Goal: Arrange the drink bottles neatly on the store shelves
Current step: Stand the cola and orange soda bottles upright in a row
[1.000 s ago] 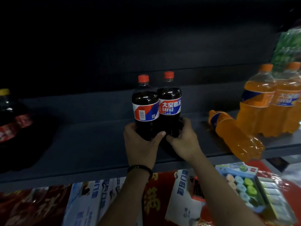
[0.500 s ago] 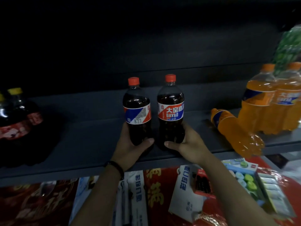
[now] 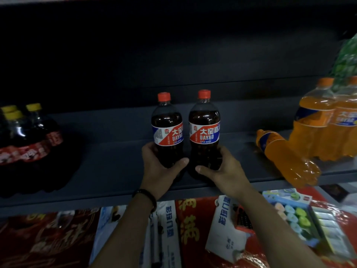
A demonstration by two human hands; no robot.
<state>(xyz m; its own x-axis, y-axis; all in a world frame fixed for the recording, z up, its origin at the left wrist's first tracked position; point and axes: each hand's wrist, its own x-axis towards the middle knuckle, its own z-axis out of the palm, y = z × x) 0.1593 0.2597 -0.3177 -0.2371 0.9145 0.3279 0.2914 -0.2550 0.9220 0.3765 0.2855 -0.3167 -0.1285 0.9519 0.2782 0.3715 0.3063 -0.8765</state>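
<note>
Dark shelf (image 3: 116, 163), two DAYAO bottles (image 3: 204, 132), left hand (image 3: 156, 171), right hand (image 3: 226, 171) each gripping one

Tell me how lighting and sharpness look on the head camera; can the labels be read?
Head view: dim, shelf back nearly black; labels on the left cola bottle and right cola bottle read sharp; yellow-capped pack lost in shadow; lying orange bottle slightly soft.

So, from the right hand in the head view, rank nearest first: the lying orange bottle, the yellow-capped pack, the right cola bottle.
1. right cola bottle, in the right hand's grip.
2. lying orange bottle, to its right.
3. yellow-capped pack, far left.
</note>
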